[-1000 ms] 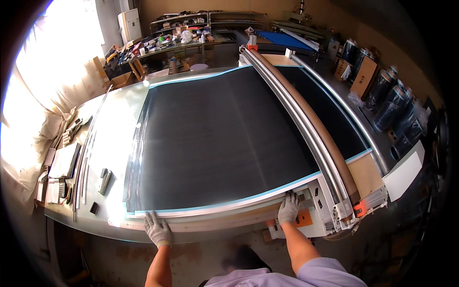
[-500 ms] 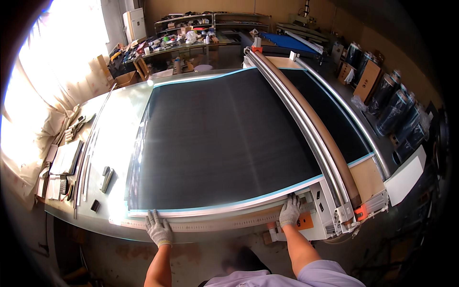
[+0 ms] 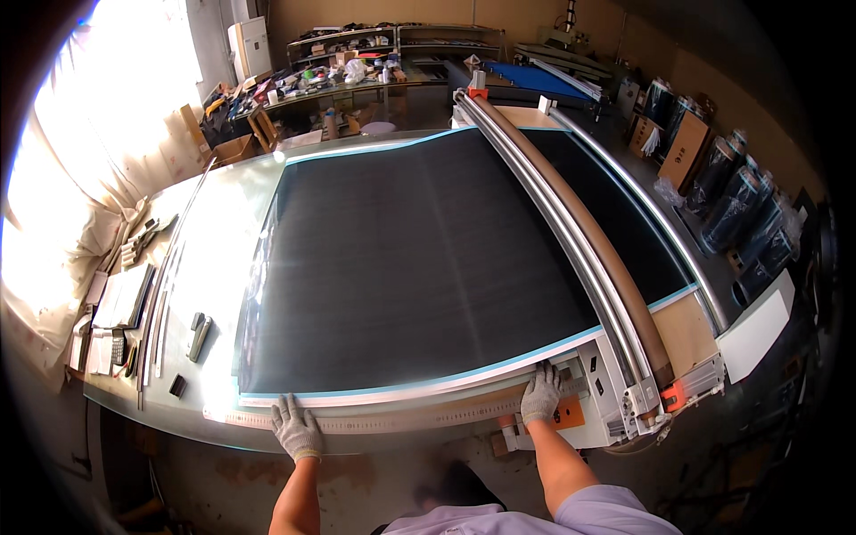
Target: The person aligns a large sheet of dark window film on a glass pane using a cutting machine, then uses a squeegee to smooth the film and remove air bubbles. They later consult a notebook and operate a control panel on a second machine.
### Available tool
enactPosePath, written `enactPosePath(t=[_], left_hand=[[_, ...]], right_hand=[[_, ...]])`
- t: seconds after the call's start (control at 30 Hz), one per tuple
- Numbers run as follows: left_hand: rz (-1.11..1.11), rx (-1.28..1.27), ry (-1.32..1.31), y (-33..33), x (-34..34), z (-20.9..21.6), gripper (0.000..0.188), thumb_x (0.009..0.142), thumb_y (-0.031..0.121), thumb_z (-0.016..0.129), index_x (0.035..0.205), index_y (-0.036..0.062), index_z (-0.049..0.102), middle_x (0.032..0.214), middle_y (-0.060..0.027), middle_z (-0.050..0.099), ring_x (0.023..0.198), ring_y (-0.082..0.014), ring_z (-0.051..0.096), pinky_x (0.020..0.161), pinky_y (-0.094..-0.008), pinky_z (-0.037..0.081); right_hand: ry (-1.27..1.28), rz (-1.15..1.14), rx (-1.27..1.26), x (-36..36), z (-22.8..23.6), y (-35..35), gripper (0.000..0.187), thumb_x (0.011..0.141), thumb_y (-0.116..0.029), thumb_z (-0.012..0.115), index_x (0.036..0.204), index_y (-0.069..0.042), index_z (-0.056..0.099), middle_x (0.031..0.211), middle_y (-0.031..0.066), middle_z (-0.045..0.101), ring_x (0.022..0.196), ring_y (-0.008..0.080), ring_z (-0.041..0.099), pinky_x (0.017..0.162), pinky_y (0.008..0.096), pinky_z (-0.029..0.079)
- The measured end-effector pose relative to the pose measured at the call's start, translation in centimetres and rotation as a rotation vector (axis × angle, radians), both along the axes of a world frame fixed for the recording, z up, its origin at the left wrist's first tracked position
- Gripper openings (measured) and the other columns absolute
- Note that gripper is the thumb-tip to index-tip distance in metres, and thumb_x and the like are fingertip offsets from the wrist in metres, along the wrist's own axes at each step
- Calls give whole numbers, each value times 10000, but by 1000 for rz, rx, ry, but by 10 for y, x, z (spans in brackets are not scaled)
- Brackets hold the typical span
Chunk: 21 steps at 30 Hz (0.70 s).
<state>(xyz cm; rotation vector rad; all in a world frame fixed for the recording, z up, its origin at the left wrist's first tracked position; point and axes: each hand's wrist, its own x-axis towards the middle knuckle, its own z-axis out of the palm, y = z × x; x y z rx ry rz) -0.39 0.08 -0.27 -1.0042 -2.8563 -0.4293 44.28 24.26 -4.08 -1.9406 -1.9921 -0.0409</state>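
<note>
A large black sheet (image 3: 401, 267) with light blue and white edging lies flat across the glass-topped table (image 3: 214, 259). Both of my hands wear pale knitted gloves. At the sheet's near left corner, my left hand (image 3: 296, 430) rests with its fingers stretched onto the white edging, over a long ruler strip (image 3: 374, 423). My right hand (image 3: 540, 396) lies farther right along the same near edge, fingers extended, beside the white end housing (image 3: 593, 392) of a roller assembly. Neither hand grips anything. The brown roller (image 3: 580, 214) and metal rails cross over the sheet.
To the left lie a stapler-like tool (image 3: 201, 339), a small black block (image 3: 178, 385), long thin rods (image 3: 174, 276), papers and a calculator (image 3: 119, 346). Wrapped rolls (image 3: 736, 205) stand at right. A cluttered bench (image 3: 330, 85) and a blue-topped table (image 3: 539, 78) are behind.
The black sheet's near left edge has shifted very slightly toward me, with my left hand. My right hand stays in place.
</note>
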Motion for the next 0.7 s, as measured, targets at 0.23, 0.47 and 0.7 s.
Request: enactPosePath(t=[0.23,0.47,0.7], left_hand=[[5,-6,-21,1,1,4,585,957,330,560,1497,133,456,1572,-144,400,1457,-397,316,1204,-503,232],[9,-7,-28,1,6,9,574,959,328,557,1489,126,469,1572,-146,400,1464,-394,308,1205,-502,228],[6,-1,-17,0,4,3,553,964,329,544,1472,117,493,1565,-143,412,1459,-394,318,1201,-504,234]], right_hand=[[-5,-3,-8,0,0,0,470,978,-214,484,1423,-63,498,1498,130,465,1377,351,408,1175,473,306],[16,-12,-58,-1,10,-1,463,1006,-231,449,1437,-65,494,1508,147,465,1391,371,402,1191,466,292],[-12,0,-8,4,-3,1,477,980,-219,473,1430,-62,499,1502,132,471,1389,355,405,1173,471,307]])
